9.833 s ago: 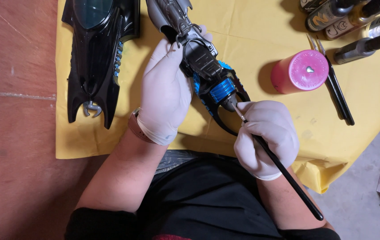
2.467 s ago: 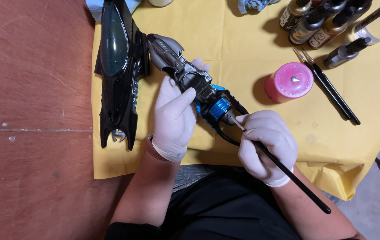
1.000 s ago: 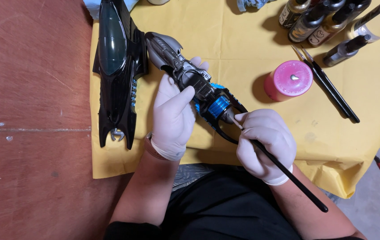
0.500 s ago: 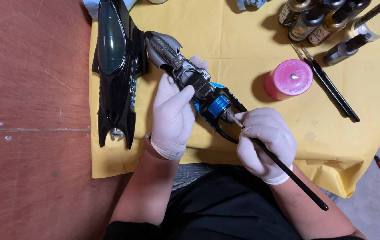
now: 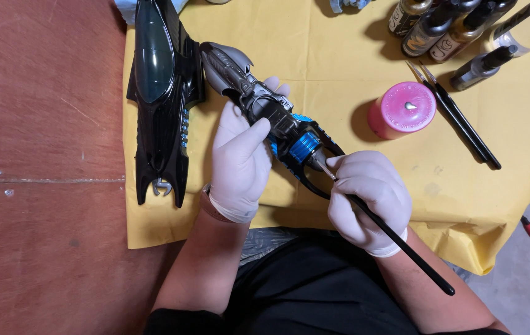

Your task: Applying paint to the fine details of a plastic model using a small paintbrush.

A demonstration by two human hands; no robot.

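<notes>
My left hand (image 5: 240,162), in a white glove, grips a grey and black model part (image 5: 258,107) with a blue ribbed section (image 5: 305,147) near its rear end. My right hand (image 5: 367,197), also gloved, pinches a thin black-handled paintbrush (image 5: 401,244). The brush tip touches the model just behind the blue section. The handle slants down to the right past my wrist. Both hands hover over a yellow cloth (image 5: 339,68).
A long glossy black model body (image 5: 160,93) lies on the cloth's left edge, half over the reddish-brown table (image 5: 41,155). A pink round pot (image 5: 401,110), two spare brushes (image 5: 460,121) and several small paint bottles (image 5: 438,25) sit at the right and back.
Since the oldest frame the view has shifted, so the black body and model sit further right. In the last second the hands and brush have barely moved.
</notes>
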